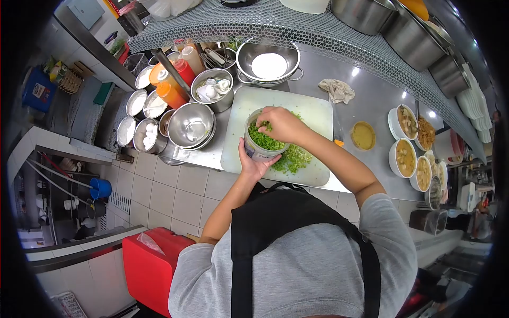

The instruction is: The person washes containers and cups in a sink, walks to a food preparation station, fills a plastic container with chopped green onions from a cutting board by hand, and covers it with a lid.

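Note:
My left hand [254,163] is wrapped around the lower side of a whitish plastic tub [262,154], holding it tilted above the cutting board [244,106]. Chopped scallions [262,139] fill much of the tub. Over its rim reaches my right hand [284,125], fingers curled together at the greens; the fingertips are partly hidden. More chopped scallions [293,160] lie loose on the board, beside and beneath the tub. An orange knife handle [339,143] shows at the board's right edge.
Left of the board stand steel bowls [192,125], a pot of eggs [146,135] and squeeze bottles [170,95]. A colander [268,61] sits behind, and a cloth [337,91] lies to the right. Soup bowls [403,158] line the far right. A perforated shelf [265,21] overhangs the counter.

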